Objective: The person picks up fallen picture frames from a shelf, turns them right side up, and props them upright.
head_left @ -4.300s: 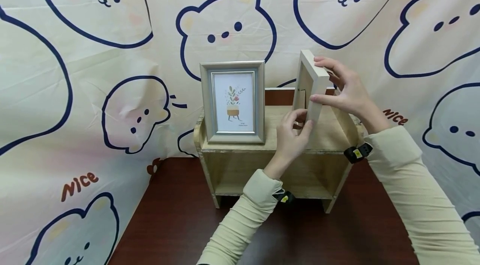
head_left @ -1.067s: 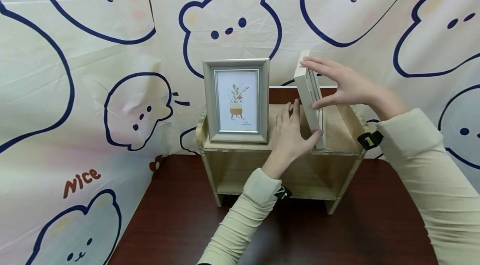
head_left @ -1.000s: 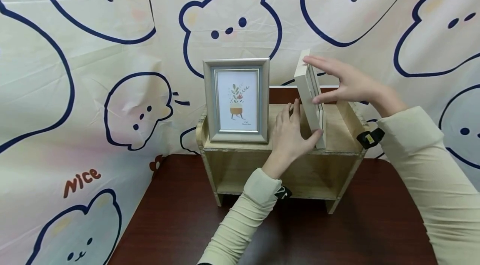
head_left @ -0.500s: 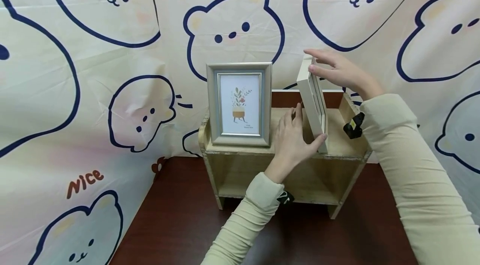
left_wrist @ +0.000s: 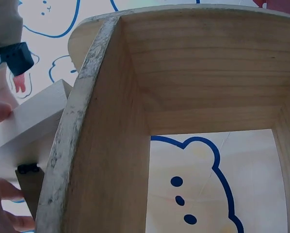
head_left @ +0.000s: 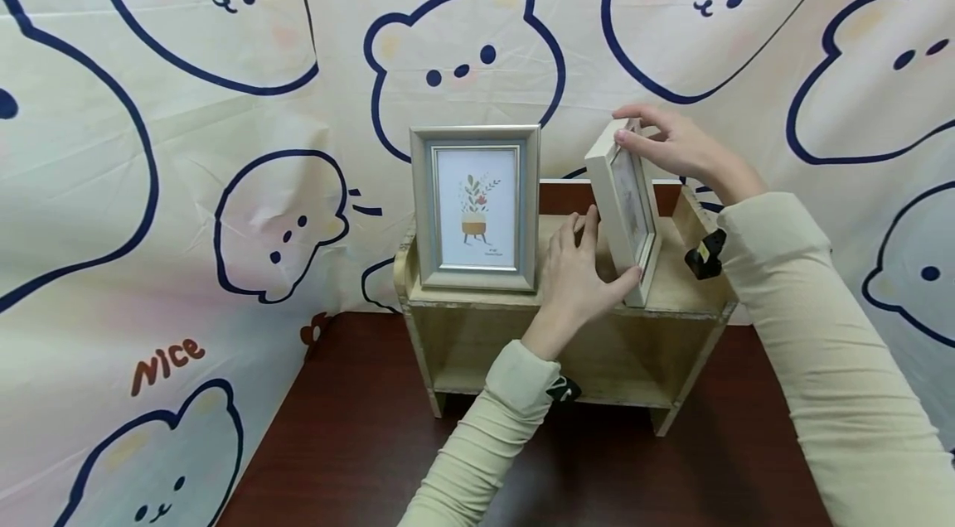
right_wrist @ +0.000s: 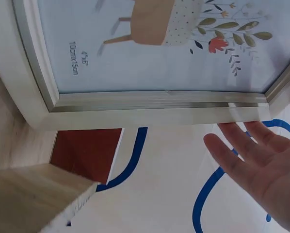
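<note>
A white picture frame (head_left: 621, 212) stands tilted on the right of the wooden shelf unit's top board (head_left: 682, 291), its picture side turned to the right. My right hand (head_left: 690, 150) holds its top corner, thumb in front and fingers behind; in the right wrist view those fingers (right_wrist: 249, 155) lie against the frame's edge. My left hand (head_left: 578, 282) is at the frame's lower back, thumb on the near edge, other fingers fairly straight. The left wrist view shows left fingertips (left_wrist: 11, 191) beside the frame's back stand (left_wrist: 31, 187). Some fingers are hidden.
A silver-grey picture frame (head_left: 475, 208) with a plant print stands upright on the left of the shelf top, facing me. The shelf's raised right side (head_left: 697, 220) is beside the right wrist. Below is a dark red table (head_left: 336, 427); a bear-print cloth (head_left: 261, 121) hangs behind.
The white frame has turned so its picture side shows more. My right hand has shifted from its side edge to the top corner. Earlier its back was visible, with my left fingers curled there.
</note>
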A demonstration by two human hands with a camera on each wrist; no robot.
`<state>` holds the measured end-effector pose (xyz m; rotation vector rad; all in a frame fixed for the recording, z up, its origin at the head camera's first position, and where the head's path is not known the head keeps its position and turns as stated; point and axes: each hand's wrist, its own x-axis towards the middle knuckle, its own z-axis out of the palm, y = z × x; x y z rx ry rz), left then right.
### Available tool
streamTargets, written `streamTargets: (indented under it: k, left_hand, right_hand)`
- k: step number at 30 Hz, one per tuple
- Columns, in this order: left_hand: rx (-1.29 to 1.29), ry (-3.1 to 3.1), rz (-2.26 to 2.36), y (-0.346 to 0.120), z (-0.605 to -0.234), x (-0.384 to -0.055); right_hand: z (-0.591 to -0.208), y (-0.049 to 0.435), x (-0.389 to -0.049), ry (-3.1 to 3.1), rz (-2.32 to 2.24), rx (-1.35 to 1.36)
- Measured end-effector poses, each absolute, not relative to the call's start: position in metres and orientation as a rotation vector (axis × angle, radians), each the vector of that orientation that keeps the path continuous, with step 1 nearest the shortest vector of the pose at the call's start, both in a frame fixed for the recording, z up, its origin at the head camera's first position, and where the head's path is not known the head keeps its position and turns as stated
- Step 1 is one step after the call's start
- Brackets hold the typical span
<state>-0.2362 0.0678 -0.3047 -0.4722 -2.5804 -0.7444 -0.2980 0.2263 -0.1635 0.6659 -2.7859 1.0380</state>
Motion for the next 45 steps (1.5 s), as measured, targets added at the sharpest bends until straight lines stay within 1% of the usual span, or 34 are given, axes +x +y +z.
streamTargets:
  k: [11,20,24,30,35,45]
  left_hand:
    - [-0.569,-2.198,-0.839,0.061,-0.320,-0.233]
    - [-0.612,-2.061,-0.921,0.050,-0.327,-0.236]
    - [-0.633,-2.040,-0.971,0.049,-0.328,-0.238]
    - [-0.618,-1.987,-1.037,0.049,-0.326,-0.241]
    - [-0.550,-1.989,-0.986,0.048,-0.327,-0.246]
    - [-0.482,-2.063,-0.812,0.051,-0.329,-0.245]
  right_hand:
    - [-0.166,0.243,-0.294,-2.838,1.004,0.705]
    - [-0.165,0.265,-0.294,-2.888,1.028,0.728]
    - [-0.164,0.269,-0.291,-2.917,0.971,0.728]
    - [-0.163,0.270,-0.288,-2.936,0.807,0.681]
    - [-0.169,0.274,-0.286,-2.843,0.723,0.687]
    - [-0.182,0.291,-0.276,-2.769,0.965,0.591]
